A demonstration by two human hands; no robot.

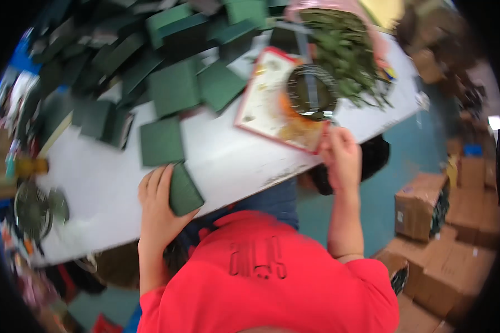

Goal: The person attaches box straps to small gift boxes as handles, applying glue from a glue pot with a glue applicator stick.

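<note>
Two hands at work at the white table point(233, 161). Left hand point(158, 208), lower centre-left: fingers wrapped round a green box point(184, 191) at the table edge. Right hand point(341, 158), centre-right: fingertips pinching the corner of a red-edged printed card point(266, 94). More green boxes point(175, 86) heaped upper left.

A white desk point(228, 161) with a worn front edge is set over a teal floor point(411, 150). Brown cardboard boxes point(422, 202) are stacked on the floor at the right, and a small bright light point(495, 122) is seen beyond them.
</note>
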